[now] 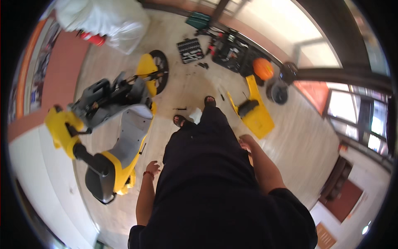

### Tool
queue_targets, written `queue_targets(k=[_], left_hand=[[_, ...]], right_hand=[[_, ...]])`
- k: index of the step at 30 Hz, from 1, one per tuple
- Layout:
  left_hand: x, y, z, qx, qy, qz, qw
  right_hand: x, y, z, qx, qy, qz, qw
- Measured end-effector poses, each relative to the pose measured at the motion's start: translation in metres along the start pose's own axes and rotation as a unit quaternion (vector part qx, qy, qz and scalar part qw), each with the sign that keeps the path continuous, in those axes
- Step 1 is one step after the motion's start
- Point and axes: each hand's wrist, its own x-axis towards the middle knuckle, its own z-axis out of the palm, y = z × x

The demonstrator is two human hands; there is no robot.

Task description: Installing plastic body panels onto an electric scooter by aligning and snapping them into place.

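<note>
My left hand (153, 167), with a red beaded bracelet (148, 174) at its wrist, hangs beside my left thigh. Its fingers are loosely bent and apart, and nothing shows in them. Nearest to it is a yellow and grey scooter (132, 128), partly stripped, its inner parts bare. Against my right thigh hangs my right hand (245, 142); its fingers are partly hidden, so I cannot tell whether it holds anything. On the floor beyond it lies a yellow body panel (257, 118) with a dark piece (248, 107) on it.
A socket set case (190, 50) and a black toolbox (230, 52) lie open at the far wall. Near them are an orange helmet (263, 69) and a dark bucket (277, 91). A small dark tool (179, 109) lies by my left foot. White plastic sheeting (103, 20) covers something at far left.
</note>
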Motion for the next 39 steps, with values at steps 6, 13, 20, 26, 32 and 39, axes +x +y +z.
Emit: queue_targets(k=[6, 13, 20, 26, 32, 39], left_hand=[[-0.04, 0.054, -0.009, 0.183, 0.081, 0.123, 0.972], [-0.029, 0.085, -0.032, -0.001, 0.13, 0.095, 0.987], [-0.038, 0.141, 0.035, 0.068, 0.106, 0.113, 0.986], [0.024, 0.199, 0.122, 0.206, 0.065, 0.144, 0.966], [0.096, 0.212, 0.167, 0.384, 0.16, 0.135, 0.899], [0.129, 0.218, 0.193, 0.491, 0.274, 0.212, 0.8]], right_hand=[[0.006, 0.001, 0.012, -0.119, -0.06, -0.108, 0.985], [0.02, 0.014, 0.002, -0.069, -0.023, -0.061, 0.996], [0.084, 0.045, -0.085, -0.033, 0.041, -0.017, 0.998], [0.214, 0.103, -0.164, -0.126, 0.143, -0.034, 0.981], [0.343, 0.2, -0.2, -0.064, 0.254, 0.065, 0.963], [0.422, 0.275, -0.263, 0.063, 0.356, 0.127, 0.924]])
